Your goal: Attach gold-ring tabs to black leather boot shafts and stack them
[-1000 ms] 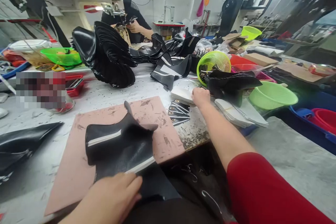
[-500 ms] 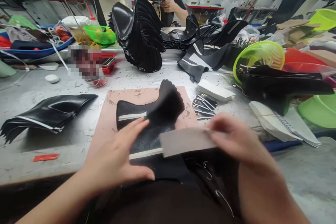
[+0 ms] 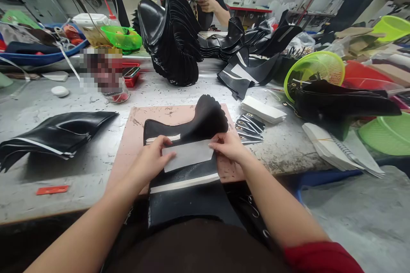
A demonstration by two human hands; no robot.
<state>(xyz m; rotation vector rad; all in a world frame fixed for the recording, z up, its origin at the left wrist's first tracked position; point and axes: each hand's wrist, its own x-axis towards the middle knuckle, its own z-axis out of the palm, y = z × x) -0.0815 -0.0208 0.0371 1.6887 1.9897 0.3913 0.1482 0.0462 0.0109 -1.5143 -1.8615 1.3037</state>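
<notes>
A pale grey-white rectangular strip (image 3: 188, 156) lies over a black leather boot piece (image 3: 188, 204). My left hand (image 3: 156, 155) pinches the strip's left end between thumb and fingers. At the strip's right end, my right hand (image 3: 228, 146) grips the corner with thumb and fingertips. The boot piece carries two narrow white tapes, one above the strip and one below it. Its curved upper part rests on a pink board (image 3: 131, 136), while its lower part hangs toward my lap. Whether the strip touches the leather all along cannot be seen.
Small black pieces with eyelets (image 3: 250, 129) and a stack of white strips (image 3: 263, 109) lie right of the board. Folded black leather pieces (image 3: 60, 134) sit at left. A tall stack of black boot pieces (image 3: 173, 38) stands behind. Across the bench, a person's hand (image 3: 208, 2) works at a machine.
My right hand has brought the strip left and up onto the boot piece. My left hand, earlier spread on the leather, has closed on the strip's other end.
</notes>
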